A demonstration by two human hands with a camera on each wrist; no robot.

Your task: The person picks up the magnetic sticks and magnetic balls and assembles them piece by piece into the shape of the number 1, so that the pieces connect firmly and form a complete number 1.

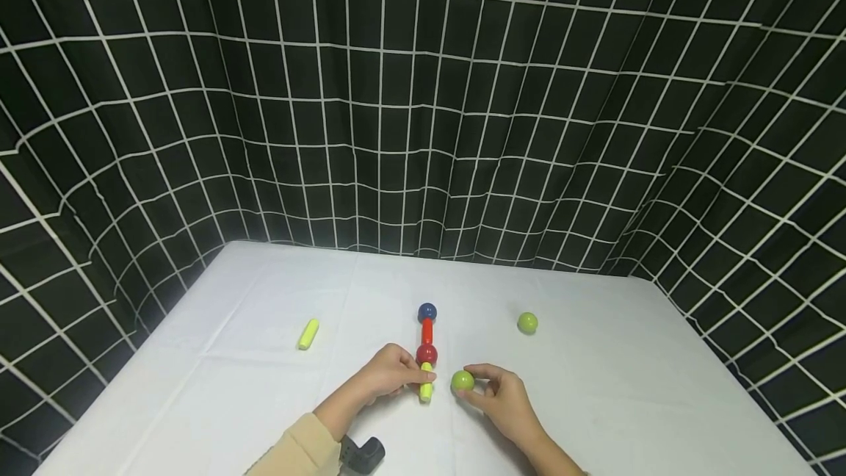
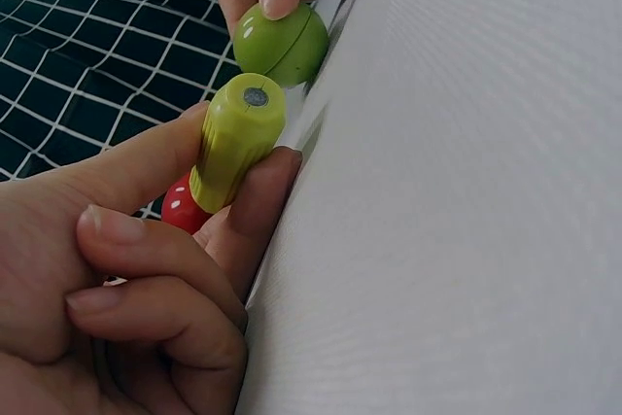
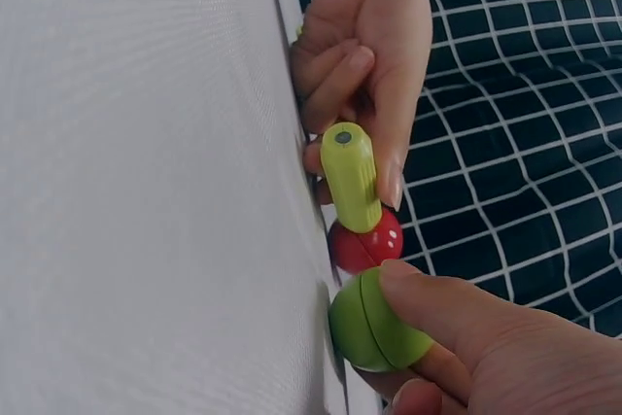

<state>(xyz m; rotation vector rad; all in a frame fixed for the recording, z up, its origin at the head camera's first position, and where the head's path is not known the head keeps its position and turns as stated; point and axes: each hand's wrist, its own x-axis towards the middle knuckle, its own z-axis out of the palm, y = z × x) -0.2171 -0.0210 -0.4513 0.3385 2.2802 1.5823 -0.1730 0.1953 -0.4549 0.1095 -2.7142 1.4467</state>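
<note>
My left hand (image 1: 391, 372) pinches a yellow-green rod (image 2: 236, 143) between thumb and finger; a small grey metal disc shows in its near end. The rod's far end meets a red ball (image 1: 427, 354). Beyond that ball a red rod (image 1: 427, 331) and a blue ball (image 1: 427, 312) continue the same line across the table. To the right of the yellow-green rod, my right hand (image 1: 504, 400) grips a green ball (image 3: 374, 323) low over the white surface. A gap separates this ball from the rod in the head view.
Another yellow-green rod (image 1: 308, 334) lies to the left on the white-covered table (image 1: 595, 388). A second green ball (image 1: 527, 323) rests at the back right. Beside the left sleeve is a dark device (image 1: 363, 455). Dark gridded cloth (image 1: 410, 94) surrounds the table's back and sides.
</note>
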